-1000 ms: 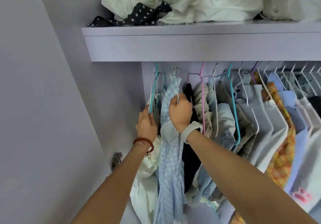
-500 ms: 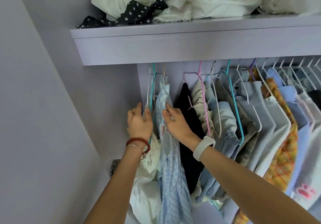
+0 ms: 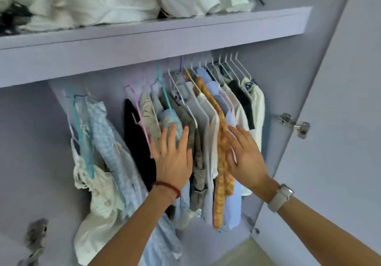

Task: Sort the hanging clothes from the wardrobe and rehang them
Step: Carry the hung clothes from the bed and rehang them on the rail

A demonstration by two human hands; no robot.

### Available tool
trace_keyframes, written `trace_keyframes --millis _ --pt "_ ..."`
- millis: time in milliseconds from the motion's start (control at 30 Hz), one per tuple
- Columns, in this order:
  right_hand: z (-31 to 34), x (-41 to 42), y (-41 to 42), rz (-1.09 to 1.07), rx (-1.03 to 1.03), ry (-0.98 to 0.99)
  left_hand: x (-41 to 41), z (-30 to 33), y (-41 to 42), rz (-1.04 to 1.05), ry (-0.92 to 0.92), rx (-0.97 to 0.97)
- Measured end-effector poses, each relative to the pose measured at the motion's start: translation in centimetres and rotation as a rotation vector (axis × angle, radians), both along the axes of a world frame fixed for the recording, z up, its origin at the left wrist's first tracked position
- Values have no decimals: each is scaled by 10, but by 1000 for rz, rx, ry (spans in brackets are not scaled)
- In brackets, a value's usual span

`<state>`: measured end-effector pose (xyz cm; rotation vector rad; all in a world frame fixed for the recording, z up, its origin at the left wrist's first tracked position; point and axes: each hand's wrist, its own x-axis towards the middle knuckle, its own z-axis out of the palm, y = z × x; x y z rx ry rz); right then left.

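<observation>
Lilac wardrobe interior, doors open. Nearest, two hands, fingers spread, grasping nothing: left hand (image 3: pixel 175 158) flat against the grey-beige garments, right hand (image 3: pixel 245 154) beside the orange plaid shirt (image 3: pixel 221 162). Judged step: parting the hanging clothes (image 3: pixel 202 121) to choose one. Next move calls for gripping a hanger. Garments too packed to count. Beyond, one shelf (image 3: pixel 144 44) carrying white bedding.
</observation>
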<state>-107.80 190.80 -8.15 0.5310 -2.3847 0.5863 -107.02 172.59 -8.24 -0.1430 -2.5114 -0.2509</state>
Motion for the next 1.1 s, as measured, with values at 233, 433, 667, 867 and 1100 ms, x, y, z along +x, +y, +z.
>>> trace_keyframes --millis 233,433,667,867,1100 --pt "-82 124 220 -505 -11 -348 29 -66 212 -413 -308 -150" --pt "-137 260 370 -871 -152 -534 120 -118 392 -1011 -421 -164" --pt "-163 385 502 -1207 -413 -601 212 -155 578 -1344 -553 -264" --pt "-175 444 583 -1433 -796 -565 248 -181 707 -1438 -738 -292" --pt "-216 489 671 -1645 -1024 -521 255 -234 842 -1355 -1061 -286"
